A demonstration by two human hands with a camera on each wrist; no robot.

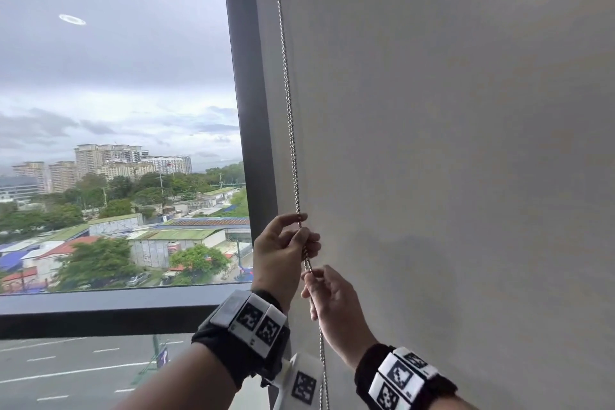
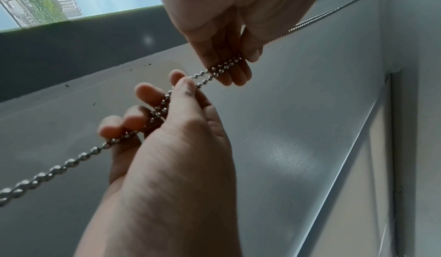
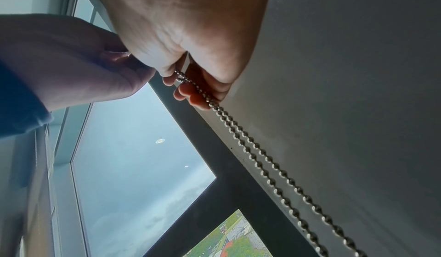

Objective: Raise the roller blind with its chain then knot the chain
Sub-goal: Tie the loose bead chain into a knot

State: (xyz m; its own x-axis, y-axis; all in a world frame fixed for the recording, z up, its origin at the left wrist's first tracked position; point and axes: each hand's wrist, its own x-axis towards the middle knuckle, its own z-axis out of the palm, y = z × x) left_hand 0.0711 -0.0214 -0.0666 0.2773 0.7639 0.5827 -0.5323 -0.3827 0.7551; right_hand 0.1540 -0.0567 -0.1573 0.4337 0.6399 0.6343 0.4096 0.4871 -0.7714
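Observation:
A metal bead chain (image 1: 290, 130) hangs in two strands down the left edge of the lowered grey roller blind (image 1: 449, 143). My left hand (image 1: 302, 230) is the upper one and pinches both strands between thumb and fingers; in the left wrist view the left hand (image 2: 226, 68) comes in from the top. Just below it, my right hand (image 1: 307, 276) pinches the chain between thumb and forefinger, with the other fingers loosely curled behind it. The right wrist view shows the right hand (image 3: 190, 89) holding both strands of the chain (image 3: 262, 167), which run down past the camera.
A dark window frame post (image 1: 248, 110) stands directly left of the chain, with a dark sill (image 1: 100, 309) below the glass. City buildings and a road lie beyond the pane. A white marker tag (image 1: 304, 386) sits by the chain near the bottom edge.

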